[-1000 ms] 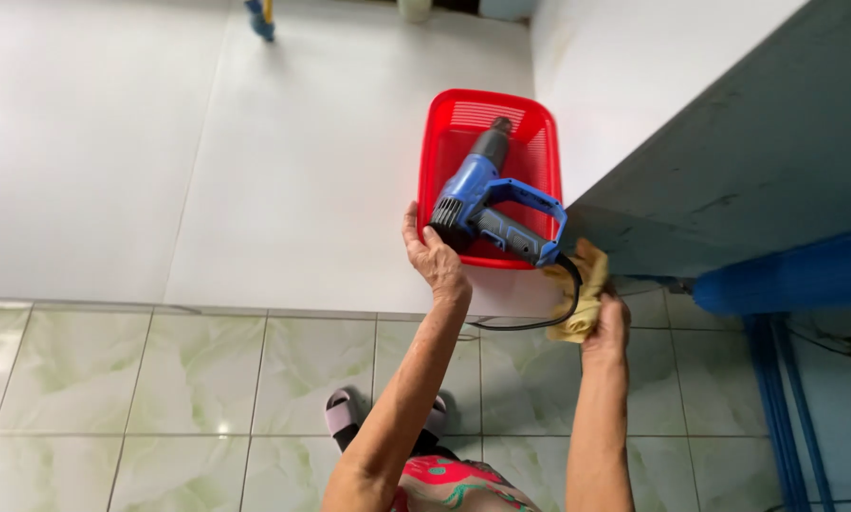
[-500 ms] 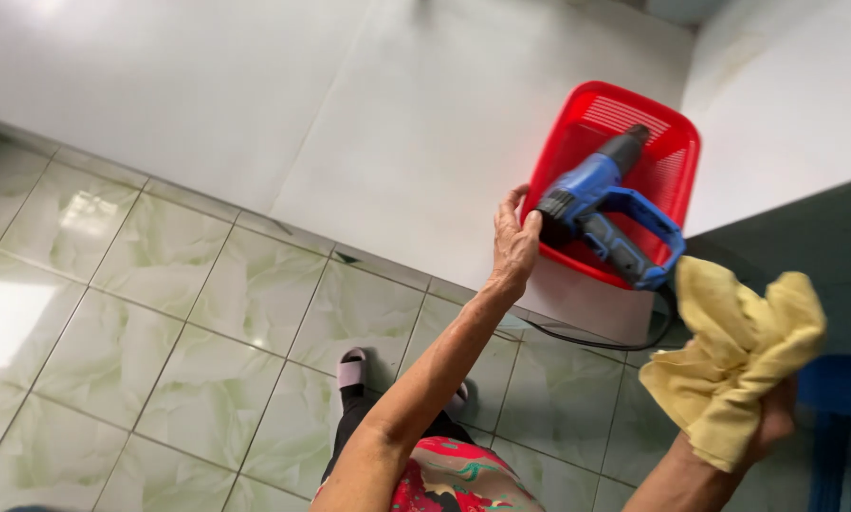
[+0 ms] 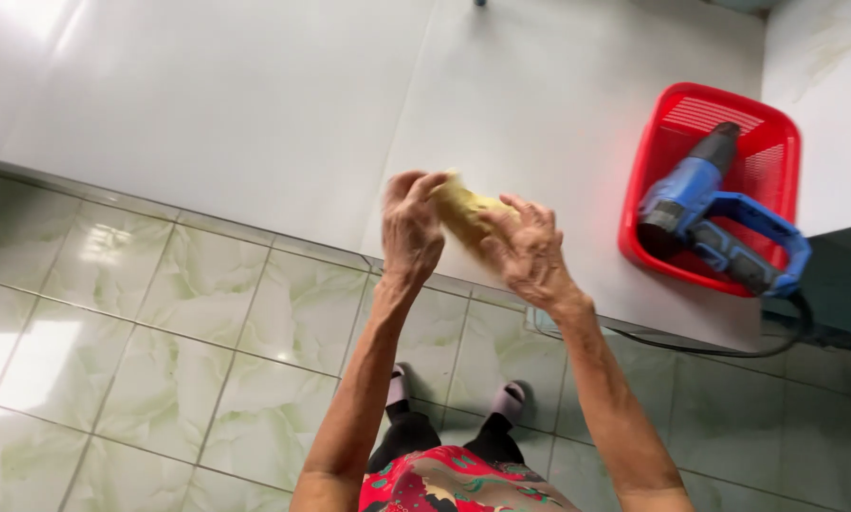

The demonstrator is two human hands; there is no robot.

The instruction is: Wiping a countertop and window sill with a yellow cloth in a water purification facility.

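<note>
The left hand [image 3: 412, 228] and the right hand [image 3: 530, 254] are raised together in front of the person, and both grip a yellow cloth [image 3: 465, 210] that is bunched up between them. The left hand's fingers curl over the cloth's left end; the right hand's fingers close around its right part from the side and below. The cloth is held in the air above the near edge of a white bench [image 3: 255, 104], not resting on it. The picture is a little blurred at the hands, so the folds of the cloth cannot be made out.

To the right, well apart from the hands, a red plastic basket [image 3: 776, 152] sits on the bench. A blue and black power tool [image 3: 705, 213] lies in it, its dark nozzle pointing up and away, its handle hanging over the basket's near rim. A black cable [image 3: 719, 346] runs from the tool along the bench edge. Below lies a floor of pale green tiles [image 3: 160, 322], where the person's feet in light sandals [image 3: 511, 398] stand.
</note>
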